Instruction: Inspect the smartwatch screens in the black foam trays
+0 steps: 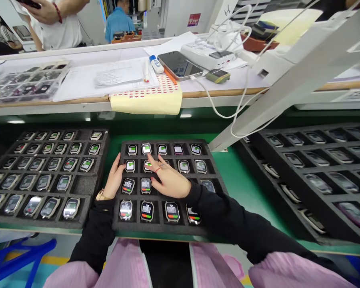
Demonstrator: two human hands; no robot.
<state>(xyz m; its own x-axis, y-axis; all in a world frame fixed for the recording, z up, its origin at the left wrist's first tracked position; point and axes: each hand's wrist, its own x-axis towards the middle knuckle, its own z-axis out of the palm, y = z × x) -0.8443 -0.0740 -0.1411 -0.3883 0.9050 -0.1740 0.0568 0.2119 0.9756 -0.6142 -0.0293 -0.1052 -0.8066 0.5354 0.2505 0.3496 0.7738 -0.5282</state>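
In front of me lies a dark foam tray (pixel 168 228) with several smartwatch faces in square compartments, many of their screens lit. My left hand (pixel 113 180) rests along the tray's left edge, fingers stretched out and thumb near a watch (pixel 130 166) in the second row. Over the middle of the tray my right hand (pixel 171 178) is spread, its fingertips reaching a watch (pixel 146 149) in the back row with a white and green screen. The hand and sleeve hide some compartments. Front-row watches, such as one (pixel 147 211) near the middle, show white, red and green patterns.
Another foam tray of watches (pixel 90 186) lies at left, and stacked trays (pixel 291 176) stand at right. A white post (pixel 276 84) slants between. The shelf above carries a phone (pixel 180 65), papers, cables and a clear parts box (pixel 24 86). Other people stand beyond.
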